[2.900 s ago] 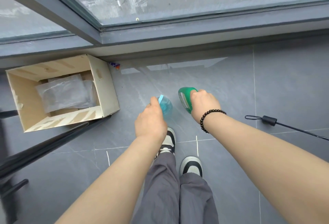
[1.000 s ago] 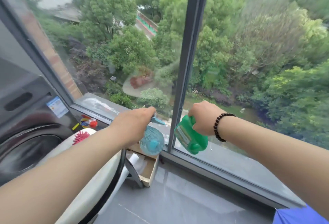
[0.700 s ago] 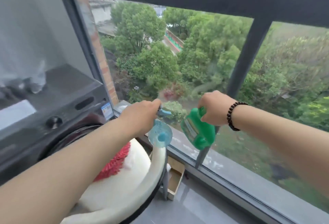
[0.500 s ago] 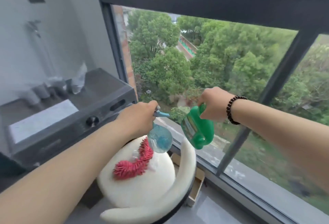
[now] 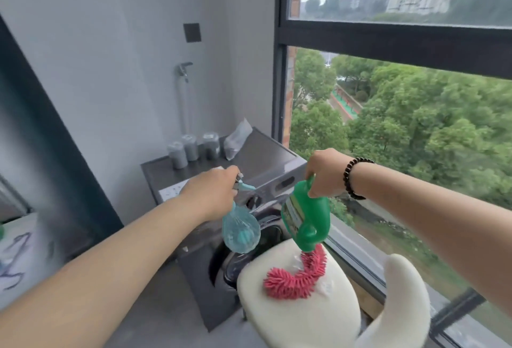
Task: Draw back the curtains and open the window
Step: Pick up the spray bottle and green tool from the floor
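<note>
Left hand (image 5: 213, 195) curled round the head of a translucent blue spray bottle (image 5: 240, 232) — rounded, thin plastic, hanging base-down; right hand (image 5: 325, 172) gripping the handle of a glossy green jug (image 5: 306, 220), moulded plastic, label on its side; beaded black bracelet (image 5: 353, 178) on that wrist. Below: cream chair (image 5: 299, 317), smooth rounded seat, curved backrest; shaggy pink duster (image 5: 297, 275) lying curled on the seat. Matte grey washing machine (image 5: 255, 170) behind, in the corner, grey canisters (image 5: 191, 148) on top. Window (image 5: 415, 126) along the right side — dark metal frame, clear glass, shut; trees and towers visible through it; no curtain across the panes.
</note>
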A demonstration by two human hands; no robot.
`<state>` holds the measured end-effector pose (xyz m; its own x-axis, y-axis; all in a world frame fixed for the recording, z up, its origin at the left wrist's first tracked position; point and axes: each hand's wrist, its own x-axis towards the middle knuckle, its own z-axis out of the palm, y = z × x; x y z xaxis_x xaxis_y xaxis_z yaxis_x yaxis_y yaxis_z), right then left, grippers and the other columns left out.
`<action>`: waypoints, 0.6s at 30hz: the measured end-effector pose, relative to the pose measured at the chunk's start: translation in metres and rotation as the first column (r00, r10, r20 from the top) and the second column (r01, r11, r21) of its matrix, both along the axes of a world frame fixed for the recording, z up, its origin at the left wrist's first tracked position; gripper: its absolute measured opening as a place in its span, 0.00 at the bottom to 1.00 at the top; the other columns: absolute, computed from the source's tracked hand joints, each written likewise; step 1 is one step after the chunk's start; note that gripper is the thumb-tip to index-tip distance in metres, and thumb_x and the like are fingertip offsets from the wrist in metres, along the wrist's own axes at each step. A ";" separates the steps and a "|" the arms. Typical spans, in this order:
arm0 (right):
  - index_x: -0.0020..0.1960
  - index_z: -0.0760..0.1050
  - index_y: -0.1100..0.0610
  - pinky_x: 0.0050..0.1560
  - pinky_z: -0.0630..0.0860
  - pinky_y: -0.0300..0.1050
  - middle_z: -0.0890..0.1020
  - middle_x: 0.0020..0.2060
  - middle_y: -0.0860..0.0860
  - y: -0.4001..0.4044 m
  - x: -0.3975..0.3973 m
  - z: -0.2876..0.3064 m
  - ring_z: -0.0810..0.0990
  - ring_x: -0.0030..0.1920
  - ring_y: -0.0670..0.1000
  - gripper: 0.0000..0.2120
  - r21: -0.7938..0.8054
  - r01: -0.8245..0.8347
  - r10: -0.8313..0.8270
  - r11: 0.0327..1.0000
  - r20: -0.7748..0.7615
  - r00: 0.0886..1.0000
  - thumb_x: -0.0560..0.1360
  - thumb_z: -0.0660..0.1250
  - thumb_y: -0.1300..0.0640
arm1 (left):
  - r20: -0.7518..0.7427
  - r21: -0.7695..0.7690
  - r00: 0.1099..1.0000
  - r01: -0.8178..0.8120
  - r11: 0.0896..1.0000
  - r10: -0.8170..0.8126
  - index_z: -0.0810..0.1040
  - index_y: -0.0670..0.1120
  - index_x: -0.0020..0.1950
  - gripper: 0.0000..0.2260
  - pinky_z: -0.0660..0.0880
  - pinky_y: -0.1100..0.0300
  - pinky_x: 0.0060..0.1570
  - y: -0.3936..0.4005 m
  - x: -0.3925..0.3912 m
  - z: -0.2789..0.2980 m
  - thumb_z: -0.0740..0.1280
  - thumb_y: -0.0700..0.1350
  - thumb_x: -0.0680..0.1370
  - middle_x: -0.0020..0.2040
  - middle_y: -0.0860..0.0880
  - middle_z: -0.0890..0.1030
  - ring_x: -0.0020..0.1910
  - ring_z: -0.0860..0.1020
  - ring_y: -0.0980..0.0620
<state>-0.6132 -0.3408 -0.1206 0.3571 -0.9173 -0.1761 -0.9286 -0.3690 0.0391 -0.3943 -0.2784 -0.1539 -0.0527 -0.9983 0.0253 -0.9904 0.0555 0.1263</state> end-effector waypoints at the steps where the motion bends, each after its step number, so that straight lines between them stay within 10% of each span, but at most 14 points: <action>1: 0.55 0.81 0.60 0.48 0.82 0.47 0.84 0.50 0.55 -0.001 0.019 0.003 0.82 0.45 0.54 0.15 0.000 -0.018 0.018 1.000 0.001 1.000 0.71 0.66 0.57 | 0.008 -0.011 0.999 -0.039 0.999 0.039 0.68 0.51 0.63 0.12 0.74 0.51 0.47 0.004 0.015 0.003 0.59 0.48 0.81 0.56 0.47 0.77 0.50 0.76 0.44; 8: 0.32 0.67 0.57 0.34 0.76 0.41 0.74 0.32 0.51 -0.012 0.115 0.019 0.76 0.37 0.53 0.13 -0.004 -0.150 0.150 0.989 -0.024 0.988 0.71 0.68 0.57 | -0.018 -0.074 0.959 -0.284 0.956 0.283 0.71 0.47 0.62 0.12 0.76 0.50 0.51 0.015 0.079 0.005 0.60 0.45 0.79 0.57 0.43 0.79 0.54 0.77 0.40; 18: 0.34 0.65 0.58 0.39 0.77 0.43 0.74 0.35 0.53 -0.066 0.205 0.001 0.74 0.37 0.51 0.15 0.013 -0.238 0.239 0.971 -0.056 0.970 0.72 0.69 0.56 | -0.143 -0.051 0.899 -0.425 0.904 0.415 0.72 0.44 0.61 0.12 0.74 0.55 0.45 -0.026 0.137 -0.001 0.62 0.44 0.78 0.56 0.41 0.78 0.52 0.77 0.41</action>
